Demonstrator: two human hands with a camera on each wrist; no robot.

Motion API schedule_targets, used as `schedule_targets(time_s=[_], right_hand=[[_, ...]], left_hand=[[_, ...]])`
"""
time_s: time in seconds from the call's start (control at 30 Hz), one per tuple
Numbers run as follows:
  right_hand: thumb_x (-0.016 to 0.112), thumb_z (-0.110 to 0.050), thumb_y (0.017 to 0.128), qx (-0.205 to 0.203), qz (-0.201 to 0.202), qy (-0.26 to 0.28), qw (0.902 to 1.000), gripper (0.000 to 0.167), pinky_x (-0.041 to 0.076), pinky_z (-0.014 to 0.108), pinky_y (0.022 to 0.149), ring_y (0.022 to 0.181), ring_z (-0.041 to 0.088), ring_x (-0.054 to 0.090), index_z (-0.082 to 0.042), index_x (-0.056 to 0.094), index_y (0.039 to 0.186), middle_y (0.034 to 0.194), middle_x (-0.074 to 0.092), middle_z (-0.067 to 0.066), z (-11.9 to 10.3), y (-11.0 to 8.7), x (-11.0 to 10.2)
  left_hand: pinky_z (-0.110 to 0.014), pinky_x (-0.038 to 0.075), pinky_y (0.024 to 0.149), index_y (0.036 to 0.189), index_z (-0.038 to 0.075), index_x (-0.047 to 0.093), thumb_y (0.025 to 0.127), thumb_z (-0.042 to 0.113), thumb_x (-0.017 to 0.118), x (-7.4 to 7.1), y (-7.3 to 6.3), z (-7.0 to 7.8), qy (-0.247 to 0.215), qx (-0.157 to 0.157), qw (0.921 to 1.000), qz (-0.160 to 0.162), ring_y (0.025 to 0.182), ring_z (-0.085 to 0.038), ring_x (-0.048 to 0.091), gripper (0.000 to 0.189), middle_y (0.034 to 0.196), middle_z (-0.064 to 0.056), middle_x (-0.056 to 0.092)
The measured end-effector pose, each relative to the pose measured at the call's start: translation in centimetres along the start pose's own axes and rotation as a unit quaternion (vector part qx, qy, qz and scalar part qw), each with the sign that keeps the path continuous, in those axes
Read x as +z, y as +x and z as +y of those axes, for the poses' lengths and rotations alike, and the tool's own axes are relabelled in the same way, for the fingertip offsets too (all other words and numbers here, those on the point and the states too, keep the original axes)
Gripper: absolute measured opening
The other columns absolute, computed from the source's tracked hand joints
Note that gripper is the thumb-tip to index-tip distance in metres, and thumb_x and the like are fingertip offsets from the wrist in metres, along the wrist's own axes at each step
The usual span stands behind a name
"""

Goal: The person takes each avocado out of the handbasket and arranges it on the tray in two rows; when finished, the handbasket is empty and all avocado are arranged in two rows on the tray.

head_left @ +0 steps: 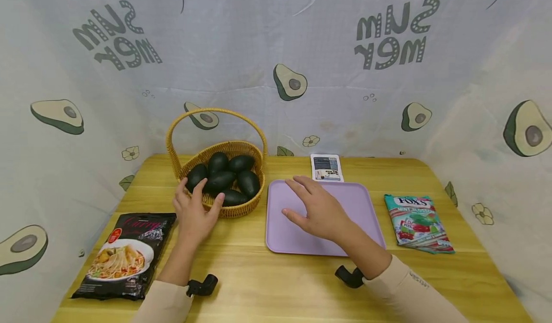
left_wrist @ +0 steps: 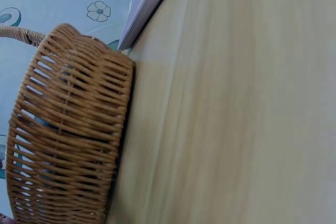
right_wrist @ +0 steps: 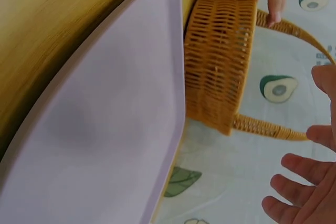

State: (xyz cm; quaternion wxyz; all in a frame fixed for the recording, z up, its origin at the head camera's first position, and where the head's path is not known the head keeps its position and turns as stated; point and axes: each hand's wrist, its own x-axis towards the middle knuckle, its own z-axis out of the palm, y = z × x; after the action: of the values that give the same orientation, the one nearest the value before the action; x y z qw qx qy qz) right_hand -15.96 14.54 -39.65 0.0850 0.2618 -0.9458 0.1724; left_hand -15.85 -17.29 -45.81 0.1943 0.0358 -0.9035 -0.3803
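A wicker basket with a tall handle stands at the back left, holding several dark green avocados. My left hand hovers at the basket's front left side, fingers spread and holding nothing. Over the purple tray is my right hand, its fingers apart and nothing in them. The right wrist view shows the right hand above the tray, with the basket beyond. Only the basket's woven side shows in the left wrist view, where the left hand is almost wholly out of frame.
A black noodle packet lies at the left of the wooden table. To the tray's right is a teal FOX'S candy bag. A small printed card lies behind the tray. A patterned curtain hangs around the back and sides.
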Motion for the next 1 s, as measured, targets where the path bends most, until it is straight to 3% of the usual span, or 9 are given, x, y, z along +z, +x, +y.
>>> schedule_targets(time_s=[0.13, 0.23, 0.33, 0.47, 0.57, 0.63, 0.77, 0.9, 1.0], right_hand=[[0.07, -0.048, 0.094, -0.006, -0.003, 0.009, 0.9999, 0.071, 0.053, 0.054, 0.098, 0.141, 0.033, 0.05, -0.019, 0.046, 0.154, 0.155, 0.049, 0.011, -1.0, 0.9, 0.7], [0.069, -0.048, 0.094, -0.011, -0.007, 0.016, 0.9998, 0.07, 0.055, 0.053, 0.096, 0.141, 0.032, 0.05, -0.019, 0.047, 0.154, 0.154, 0.049, 0.01, -1.7, 1.6, 1.2], [0.069, -0.049, 0.095, -0.018, -0.012, 0.022, 0.9995, 0.069, 0.056, 0.053, 0.094, 0.14, 0.031, 0.051, -0.02, 0.047, 0.154, 0.154, 0.05, 0.009, -2.4, 2.4, 1.6], [0.067, -0.049, 0.096, -0.032, -0.024, 0.037, 0.9985, 0.068, 0.056, 0.051, 0.094, 0.138, 0.029, 0.053, -0.022, 0.046, 0.154, 0.153, 0.05, 0.007, -3.3, 3.5, 2.1], [0.067, -0.048, 0.097, -0.04, -0.039, 0.051, 0.9972, 0.066, 0.055, 0.051, 0.097, 0.137, 0.029, 0.053, -0.022, 0.046, 0.154, 0.153, 0.051, 0.007, -3.9, 4.4, 2.5], [0.068, -0.045, 0.097, -0.043, -0.049, 0.063, 0.9959, 0.065, 0.054, 0.051, 0.099, 0.137, 0.029, 0.053, -0.021, 0.047, 0.154, 0.152, 0.051, 0.007, -4.3, 5.0, 2.7], [0.07, -0.041, 0.097, -0.054, -0.06, 0.086, 0.993, 0.063, 0.05, 0.05, 0.105, 0.137, 0.03, 0.054, -0.019, 0.049, 0.152, 0.151, 0.053, 0.007, -5.0, 6.3, 3.4], [0.069, -0.039, 0.098, -0.066, -0.073, 0.102, 0.9899, 0.06, 0.049, 0.047, 0.108, 0.135, 0.028, 0.055, -0.017, 0.05, 0.151, 0.15, 0.054, 0.007, -5.6, 7.5, 4.4], [0.067, -0.038, 0.099, -0.07, -0.087, 0.106, 0.9881, 0.058, 0.05, 0.045, 0.107, 0.133, 0.027, 0.057, -0.017, 0.051, 0.15, 0.149, 0.054, 0.006, -6.1, 8.3, 5.0]], left_hand=[[-0.063, 0.033, 0.098, 0.144, 0.01, 0.052, 0.095, 0.043, 0.069, 0.7, -0.3, 0.1, -0.032, -0.038, 0.9971, 0.058, 0.137, -0.049, 0.019, 0.062, 0.157, -0.025, 0.013], [-0.06, 0.035, 0.096, 0.143, 0.008, 0.053, 0.095, 0.04, 0.069, 1.1, -0.5, 0.1, -0.056, -0.06, 0.9931, 0.084, 0.137, -0.047, 0.019, 0.059, 0.153, -0.025, 0.015], [-0.06, 0.036, 0.098, 0.145, 0.009, 0.051, 0.096, 0.038, 0.069, 1.5, -0.6, -0.1, -0.086, -0.081, 0.9886, 0.094, 0.137, -0.046, 0.022, 0.059, 0.151, -0.024, 0.016], [-0.058, 0.043, 0.092, 0.149, 0.012, 0.046, 0.098, 0.042, 0.066, 1.8, -0.5, -0.4, -0.124, -0.113, 0.9814, 0.093, 0.118, -0.047, 0.045, 0.062, 0.153, -0.019, 0.014], [-0.059, 0.046, 0.089, 0.153, 0.015, 0.043, 0.099, 0.046, 0.063, 1.9, -0.4, -0.7, -0.143, -0.136, 0.9767, 0.085, 0.109, -0.049, 0.053, 0.065, 0.158, -0.017, 0.011], [-0.064, 0.044, 0.094, 0.155, 0.016, 0.04, 0.1, 0.047, 0.061, 2.1, -0.4, -0.9, -0.153, -0.147, 0.974, 0.078, 0.118, -0.053, 0.052, 0.066, 0.161, -0.018, 0.01], [-0.066, 0.036, 0.109, 0.157, 0.017, 0.037, 0.101, 0.044, 0.061, 2.4, -0.4, -1.4, -0.181, -0.155, 0.9687, 0.068, 0.142, -0.054, 0.035, 0.067, 0.166, -0.019, 0.006], [-0.065, 0.032, 0.114, 0.157, 0.018, 0.034, 0.102, 0.041, 0.061, 3.0, -0.5, -1.8, -0.209, -0.144, 0.9649, 0.066, 0.15, -0.05, 0.023, 0.066, 0.168, -0.02, 0.003], [-0.063, 0.034, 0.113, 0.157, 0.021, 0.034, 0.102, 0.041, 0.061, 3.3, -0.5, -1.9, -0.218, -0.136, 0.9639, 0.069, 0.15, -0.049, 0.025, 0.065, 0.168, -0.018, 0.002]])
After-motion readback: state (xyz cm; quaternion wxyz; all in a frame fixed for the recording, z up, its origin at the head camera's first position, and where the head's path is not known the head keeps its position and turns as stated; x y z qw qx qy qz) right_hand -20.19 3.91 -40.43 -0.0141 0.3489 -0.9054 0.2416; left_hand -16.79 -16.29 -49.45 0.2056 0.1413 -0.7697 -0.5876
